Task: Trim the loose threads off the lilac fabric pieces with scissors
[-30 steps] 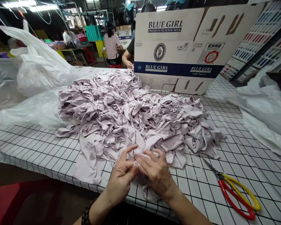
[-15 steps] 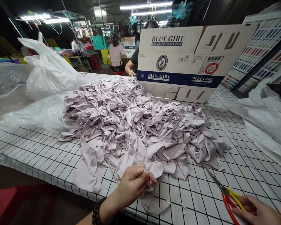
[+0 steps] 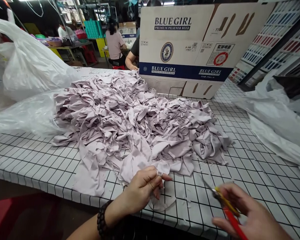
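A big heap of pale lilac fabric pieces (image 3: 135, 116) lies on a white table with a black grid (image 3: 260, 166). My left hand (image 3: 143, 188), with a dark bead bracelet on the wrist, pinches one fabric piece (image 3: 162, 201) at the heap's near edge, close to the table's front edge. My right hand (image 3: 245, 213) is at the lower right, blurred by motion, closed on red and yellow scissors (image 3: 226, 208) lifted off the table with the blades pointing up-left.
A large Blue Girl beer carton (image 3: 195, 50) stands at the back of the table. Clear plastic bags (image 3: 30, 70) lie at the left, more plastic (image 3: 277, 116) at the right. Other people (image 3: 113, 43) work at tables in the background.
My right hand left the fabric, reached the scissors at the right and has picked them up, bringing them toward the left. My left hand keeps its pinch on the fabric piece.
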`<state>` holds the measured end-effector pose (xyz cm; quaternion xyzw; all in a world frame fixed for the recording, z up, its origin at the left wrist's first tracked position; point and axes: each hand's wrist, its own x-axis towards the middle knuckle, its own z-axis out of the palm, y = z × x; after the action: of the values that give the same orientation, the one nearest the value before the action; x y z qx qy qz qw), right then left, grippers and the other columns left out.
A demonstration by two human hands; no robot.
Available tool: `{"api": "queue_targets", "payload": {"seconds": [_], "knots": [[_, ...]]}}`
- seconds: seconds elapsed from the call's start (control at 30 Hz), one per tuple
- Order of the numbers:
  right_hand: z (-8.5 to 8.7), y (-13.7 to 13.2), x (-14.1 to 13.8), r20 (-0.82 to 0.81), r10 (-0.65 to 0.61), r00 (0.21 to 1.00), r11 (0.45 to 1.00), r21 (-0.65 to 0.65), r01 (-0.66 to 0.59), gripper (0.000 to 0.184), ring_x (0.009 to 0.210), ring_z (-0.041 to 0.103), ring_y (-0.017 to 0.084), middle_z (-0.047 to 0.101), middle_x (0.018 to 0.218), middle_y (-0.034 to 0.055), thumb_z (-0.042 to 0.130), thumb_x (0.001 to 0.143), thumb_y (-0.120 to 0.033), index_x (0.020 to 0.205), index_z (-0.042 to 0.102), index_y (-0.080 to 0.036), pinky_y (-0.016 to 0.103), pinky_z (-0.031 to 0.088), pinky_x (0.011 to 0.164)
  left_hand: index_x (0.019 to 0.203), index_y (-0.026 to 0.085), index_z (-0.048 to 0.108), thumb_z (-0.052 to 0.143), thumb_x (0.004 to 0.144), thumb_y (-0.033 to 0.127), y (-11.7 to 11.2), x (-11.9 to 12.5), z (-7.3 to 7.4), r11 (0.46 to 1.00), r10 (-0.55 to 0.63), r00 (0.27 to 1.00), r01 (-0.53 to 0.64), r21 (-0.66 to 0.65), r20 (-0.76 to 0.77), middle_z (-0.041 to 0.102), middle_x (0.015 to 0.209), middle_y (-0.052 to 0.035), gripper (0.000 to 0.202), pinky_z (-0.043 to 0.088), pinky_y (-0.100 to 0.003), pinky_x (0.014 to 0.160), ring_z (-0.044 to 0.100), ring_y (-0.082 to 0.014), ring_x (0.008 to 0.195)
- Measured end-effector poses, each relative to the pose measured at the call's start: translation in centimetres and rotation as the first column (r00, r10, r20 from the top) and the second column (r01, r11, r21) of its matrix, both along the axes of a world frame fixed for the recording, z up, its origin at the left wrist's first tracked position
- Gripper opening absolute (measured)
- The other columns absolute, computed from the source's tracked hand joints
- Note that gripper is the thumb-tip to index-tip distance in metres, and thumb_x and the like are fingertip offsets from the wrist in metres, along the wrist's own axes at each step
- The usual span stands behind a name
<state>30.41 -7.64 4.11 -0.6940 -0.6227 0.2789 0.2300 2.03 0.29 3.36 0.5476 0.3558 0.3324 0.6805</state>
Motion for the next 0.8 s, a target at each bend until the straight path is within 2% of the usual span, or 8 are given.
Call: {"api": "queue_targets", "payload": {"seconds": [0.1, 0.2, 0.37, 0.53, 0.67, 0.8], "knots": [[2.4, 2.6, -5.3, 0.100, 0.091, 0.991, 0.993, 0.069, -0.098, 0.043, 0.070, 0.069, 0.021, 0.070, 0.080, -0.0003, 0.079, 0.061, -0.043, 0.089, 0.051, -0.028, 0.030, 0.058, 0.059, 0.085, 0.012, 0.072, 0.050, 0.094, 0.048, -0.1, -0.1, 0.3, 0.995, 0.004, 0.999, 0.001, 0.097, -0.045, 0.051, 0.073, -0.0013, 0.043, 0.043, -0.023, 0.055, 0.051, -0.0103, 0.056], [2.8, 4.0, -7.8, 0.176, 0.171, 0.969, 0.979, 0.079, -0.187, 0.044, 0.068, 0.067, 0.020, 0.067, 0.075, -0.0029, 0.078, 0.064, -0.045, 0.086, 0.046, -0.027, 0.029, 0.056, 0.058, 0.068, 0.013, 0.064, 0.049, 0.095, 0.047, -0.1, -0.4, 0.3, 0.988, 0.020, 0.998, -0.010, 0.155, -0.059, 0.050, 0.069, -0.0016, 0.046, 0.042, -0.023, 0.054, 0.051, -0.0114, 0.057], [2.2, 4.1, -8.3, 0.191, 0.239, 0.952, 0.957, 0.122, -0.265, 0.041, 0.069, 0.067, 0.020, 0.066, 0.079, -0.0013, 0.076, 0.067, -0.040, 0.087, 0.043, -0.027, 0.031, 0.055, 0.060, 0.067, 0.015, 0.064, 0.050, 0.095, 0.039, 0.0, -0.7, 0.1, 0.975, 0.037, 0.995, -0.017, 0.223, -0.090, 0.052, 0.070, -0.0024, 0.040, 0.044, -0.024, 0.059, 0.054, -0.0134, 0.063], [2.4, 3.9, -8.7, 0.207, 0.231, 0.951, 0.956, 0.131, -0.261, 0.038, 0.069, 0.065, 0.021, 0.065, 0.079, -0.0003, 0.075, 0.068, -0.041, 0.086, 0.045, -0.026, 0.033, 0.054, 0.059, 0.069, 0.015, 0.067, 0.054, 0.093, 0.035, -0.1, -0.7, 0.1, 0.984, 0.031, 0.996, -0.016, 0.175, -0.079, 0.052, 0.072, -0.0019, 0.034, 0.043, -0.023, 0.055, 0.052, -0.0124, 0.059], [2.7, 4.0, -9.0, 0.225, 0.245, 0.943, 0.949, 0.143, -0.281, 0.038, 0.069, 0.066, 0.021, 0.065, 0.079, -0.0003, 0.075, 0.069, -0.040, 0.085, 0.045, -0.026, 0.032, 0.054, 0.059, 0.062, 0.015, 0.064, 0.051, 0.094, 0.026, -0.2, -1.0, 0.0, 0.975, 0.035, 0.991, -0.004, 0.223, -0.133, 0.053, 0.069, -0.0022, 0.037, 0.042, -0.023, 0.060, 0.053, -0.0132, 0.064], [2.6, 4.1, -9.1, 0.245, 0.244, 0.938, 0.941, 0.175, -0.290, 0.037, 0.065, 0.065, 0.019, 0.064, 0.076, -0.0014, 0.075, 0.070, -0.041, 0.085, 0.044, -0.026, 0.030, 0.052, 0.056, 0.062, 0.015, 0.063, 0.051, 0.094, 0.022, -0.1, -1.0, -0.3, 0.974, 0.039, 0.991, -0.008, 0.226, -0.131, 0.053, 0.071, -0.0021, 0.035, 0.042, -0.023, 0.063, 0.054, -0.0136, 0.067]]}}
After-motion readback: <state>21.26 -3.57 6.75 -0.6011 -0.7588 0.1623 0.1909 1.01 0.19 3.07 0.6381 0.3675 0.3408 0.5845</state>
